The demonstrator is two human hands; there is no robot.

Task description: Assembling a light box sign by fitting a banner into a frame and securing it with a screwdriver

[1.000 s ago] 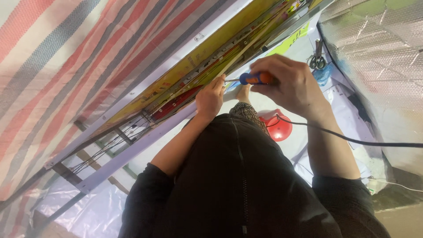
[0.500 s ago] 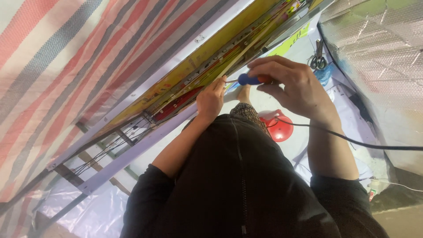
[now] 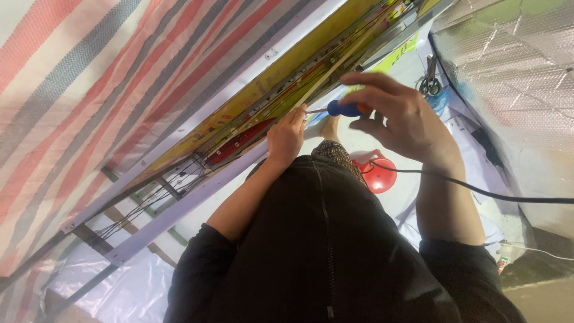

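- Screwdriver (image 3: pixel 343 109) with a blue handle sits in the right hand (image 3: pixel 402 117), its thin metal shaft pointing left toward the long yellow panel (image 3: pixel 281 73).
- Right-hand fingers (image 3: pixel 372 81) are loosely curled round the handle, the upper ones half spread rather than clenched, a light hold that looks suited to turning or guiding the tip.
- Left hand (image 3: pixel 286 135) rests against the lower edge of the panel, just beside the tip; its fingers are bent and pressed to the strip, seemingly to steady it. Whether they pinch anything small I cannot tell.
- Panel lies slanted across the view in a pale metal frame (image 3: pixel 179 206), with thin wires (image 3: pixel 149 200) running along its underside.
- Striped tarpaulin (image 3: pixel 89 90) in red, blue and white hangs behind the frame.
- Black cable (image 3: pixel 478 190) crosses over the right forearm.
- Red round object (image 3: pixel 378 172) lies below the hands, and scissors (image 3: pixel 430 81) hang near the silver bubble sheet (image 3: pixel 514 66).
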